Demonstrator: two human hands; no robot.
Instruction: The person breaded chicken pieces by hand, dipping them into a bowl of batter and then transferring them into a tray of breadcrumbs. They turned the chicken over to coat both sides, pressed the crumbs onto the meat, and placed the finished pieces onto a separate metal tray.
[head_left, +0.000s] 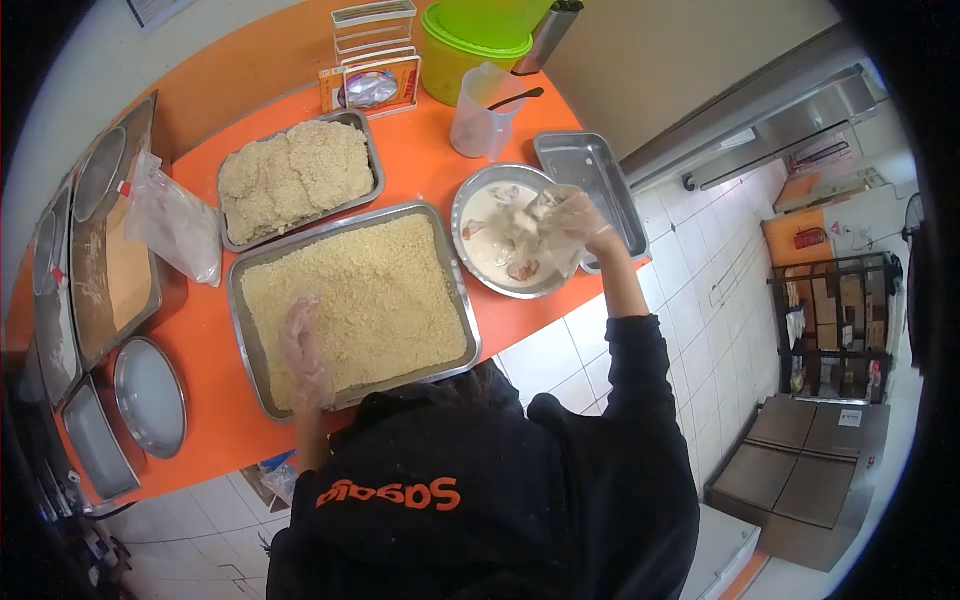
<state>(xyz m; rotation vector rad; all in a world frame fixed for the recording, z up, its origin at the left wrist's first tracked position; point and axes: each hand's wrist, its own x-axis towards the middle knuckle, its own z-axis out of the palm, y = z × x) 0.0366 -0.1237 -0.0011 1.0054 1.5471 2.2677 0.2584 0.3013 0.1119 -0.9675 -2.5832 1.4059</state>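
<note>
My left hand, in a clear plastic glove, rests over the left part of a deep metal tray of pale breadcrumbs. Its fingers lie stretched out on the crumbs and hold nothing. To the right, my gloved right hand is over a round metal bowl of whitish batter. Batter coats its fingertips, which are closed on what looks like a batter-coated piece of meat. Other reddish-brown pieces sit partly sunk in the batter.
Behind the crumbs, a metal tray holds crumbed flat pieces. A shallow metal tray sits beside the bowl. A plastic jug and green tub stand at the back. A flour bag and metal pans are left.
</note>
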